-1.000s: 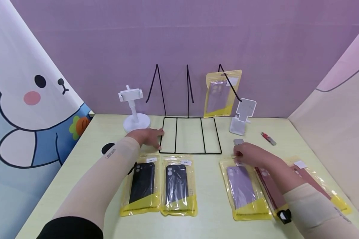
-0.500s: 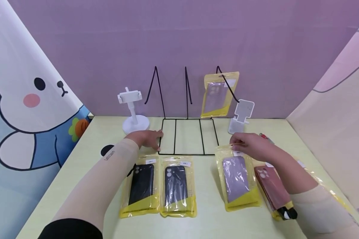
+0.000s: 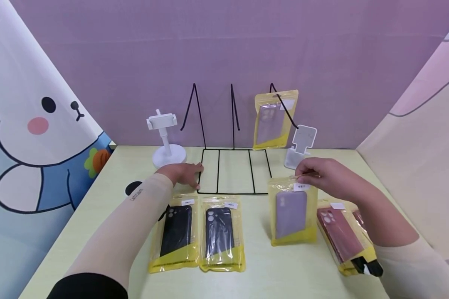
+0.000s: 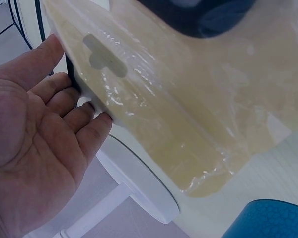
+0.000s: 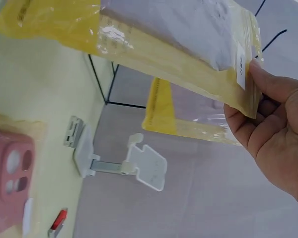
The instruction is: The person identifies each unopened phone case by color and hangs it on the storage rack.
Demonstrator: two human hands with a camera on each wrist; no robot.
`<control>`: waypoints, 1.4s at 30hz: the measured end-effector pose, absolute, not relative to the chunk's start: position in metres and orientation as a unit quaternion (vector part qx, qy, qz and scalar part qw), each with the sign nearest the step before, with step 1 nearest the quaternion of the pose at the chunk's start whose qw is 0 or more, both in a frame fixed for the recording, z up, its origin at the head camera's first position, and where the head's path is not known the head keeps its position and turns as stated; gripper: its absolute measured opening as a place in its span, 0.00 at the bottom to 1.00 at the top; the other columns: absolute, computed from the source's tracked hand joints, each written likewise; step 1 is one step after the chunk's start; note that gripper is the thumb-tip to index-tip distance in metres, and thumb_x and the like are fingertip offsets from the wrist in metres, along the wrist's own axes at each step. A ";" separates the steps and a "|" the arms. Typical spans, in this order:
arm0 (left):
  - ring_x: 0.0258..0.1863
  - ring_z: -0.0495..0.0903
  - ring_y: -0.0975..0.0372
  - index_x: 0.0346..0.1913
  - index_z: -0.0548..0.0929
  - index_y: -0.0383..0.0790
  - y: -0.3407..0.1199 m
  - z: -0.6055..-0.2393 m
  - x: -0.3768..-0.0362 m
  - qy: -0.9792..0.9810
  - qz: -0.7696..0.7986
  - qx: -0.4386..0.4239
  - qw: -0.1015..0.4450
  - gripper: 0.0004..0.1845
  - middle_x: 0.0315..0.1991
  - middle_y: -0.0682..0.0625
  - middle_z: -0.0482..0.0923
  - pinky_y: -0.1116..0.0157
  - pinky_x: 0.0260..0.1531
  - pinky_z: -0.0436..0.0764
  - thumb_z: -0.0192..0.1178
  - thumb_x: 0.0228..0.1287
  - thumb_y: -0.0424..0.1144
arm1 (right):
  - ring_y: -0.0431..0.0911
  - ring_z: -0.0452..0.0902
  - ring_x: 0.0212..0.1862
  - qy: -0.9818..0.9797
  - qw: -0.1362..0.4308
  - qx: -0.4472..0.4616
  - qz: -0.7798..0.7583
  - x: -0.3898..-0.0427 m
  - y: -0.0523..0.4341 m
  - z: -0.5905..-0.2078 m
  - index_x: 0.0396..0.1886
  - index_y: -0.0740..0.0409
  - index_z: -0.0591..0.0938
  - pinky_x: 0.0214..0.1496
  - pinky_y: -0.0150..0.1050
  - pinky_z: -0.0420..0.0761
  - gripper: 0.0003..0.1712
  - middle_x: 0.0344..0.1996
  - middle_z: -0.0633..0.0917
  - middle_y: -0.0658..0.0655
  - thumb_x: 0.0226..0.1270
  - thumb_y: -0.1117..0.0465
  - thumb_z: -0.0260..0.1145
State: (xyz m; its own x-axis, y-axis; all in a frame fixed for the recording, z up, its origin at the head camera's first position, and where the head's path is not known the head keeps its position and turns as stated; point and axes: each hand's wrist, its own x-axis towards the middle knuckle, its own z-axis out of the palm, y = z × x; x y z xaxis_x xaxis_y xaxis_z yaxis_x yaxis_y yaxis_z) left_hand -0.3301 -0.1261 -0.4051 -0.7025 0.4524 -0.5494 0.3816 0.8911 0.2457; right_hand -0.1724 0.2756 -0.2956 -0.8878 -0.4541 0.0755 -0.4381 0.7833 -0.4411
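- A purple phone case in a yellow packet [image 3: 292, 211] is pinched at its top edge by the right hand [image 3: 323, 176], thumb and fingers closed on the packet's header; the packet is lifted at the top and hangs just in front of the black wire display rack [image 3: 233, 171], at its right front corner.
- In the right wrist view the same packet [image 5: 179, 44] is seen clamped between the thumb and the fingertips [image 5: 268, 87].
- The left hand [image 3: 183, 172] is laid flat on the table [image 3: 108, 182] with its fingers straight, nothing grasped; its fingertips are touching the left front corner of the rack.
- In the left wrist view the open palm [image 4: 35, 148] is seen beside the top of a black-case packet [image 4: 188, 94].
- Two packets with black cases [image 3: 176, 232] [image 3: 221, 233] lie side by side in front of the rack.
- Packets with red cases [image 3: 343, 234] lie to the right of the rack's front, under the right forearm.
- Another purple-case packet [image 3: 275, 119] hangs on the rack's rightmost hook.
- A white round-based phone stand [image 3: 166, 139] is placed left of the rack, and a white folding phone stand [image 3: 301, 145] right of it.
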 end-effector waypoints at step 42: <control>0.79 0.38 0.50 0.79 0.48 0.47 -0.126 -0.402 -0.328 0.923 0.057 0.220 0.311 0.46 0.80 0.48 0.36 0.48 0.76 0.47 0.62 0.66 0.52 | 0.44 0.71 0.30 0.930 -0.166 -0.174 -0.279 -0.209 0.269 -0.232 0.43 0.55 0.81 0.29 0.31 0.69 0.08 0.32 0.82 0.55 0.73 0.56 0.61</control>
State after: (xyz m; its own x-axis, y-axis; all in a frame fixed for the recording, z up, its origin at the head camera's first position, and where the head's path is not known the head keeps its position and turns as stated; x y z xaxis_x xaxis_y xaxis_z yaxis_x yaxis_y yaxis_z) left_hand -0.3278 -0.1256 -0.4018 -0.7090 0.4416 -0.5498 0.3711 0.8966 0.2417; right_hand -0.2089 0.2686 -0.2324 -0.8845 -0.2311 0.4053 -0.4163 0.7832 -0.4619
